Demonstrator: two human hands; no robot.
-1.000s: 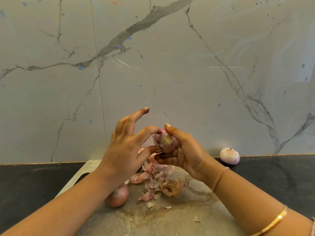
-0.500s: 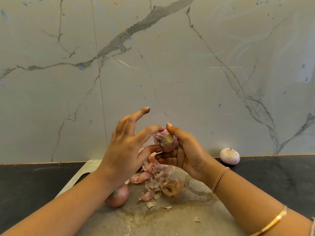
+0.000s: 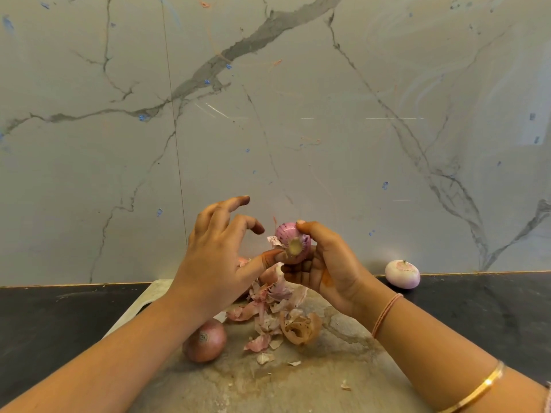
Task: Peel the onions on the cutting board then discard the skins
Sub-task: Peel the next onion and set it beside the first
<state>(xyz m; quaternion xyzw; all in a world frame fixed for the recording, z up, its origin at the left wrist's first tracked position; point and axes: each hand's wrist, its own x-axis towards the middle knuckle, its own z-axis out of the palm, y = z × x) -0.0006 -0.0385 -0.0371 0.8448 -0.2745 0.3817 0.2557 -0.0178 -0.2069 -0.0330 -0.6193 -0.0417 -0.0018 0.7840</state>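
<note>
- Left hand (image 3: 214,263) has lifted its forefinger off the onion (image 3: 293,242) since half a second ago. Its fingers now fan wide and loosely curled, holding nothing, with only the thumb tip touching the onion's root end.
- Right hand (image 3: 328,269) grips the onion from 4 o'clock, thumb over the top and fingers curled beneath. The root end faces the camera, and the onion is held in the air above the far part of the board (image 3: 298,389).
- Skin flap (image 3: 274,241) juts from the onion at 9 o'clock, in the gap between left forefinger and thumb.
- Skins (image 3: 274,308) lie heaped on the board under both hands, with a few chips scattered toward 6 o'clock.
- Whole onion (image 3: 205,341) sits on the board at 7 o'clock of the heap, tucked against the left forearm and near the board's left edge.
- Peeled onion (image 3: 402,274) rests off the board on the dark counter (image 3: 59,317) at 3 o'clock of the hands, at the foot of the marble wall (image 3: 298,114).
- Open board shows between the forearms at 6 o'clock of the heap; its near edge is out of view.
- Counter stretches away from the board at 9 and 3 o'clock.
</note>
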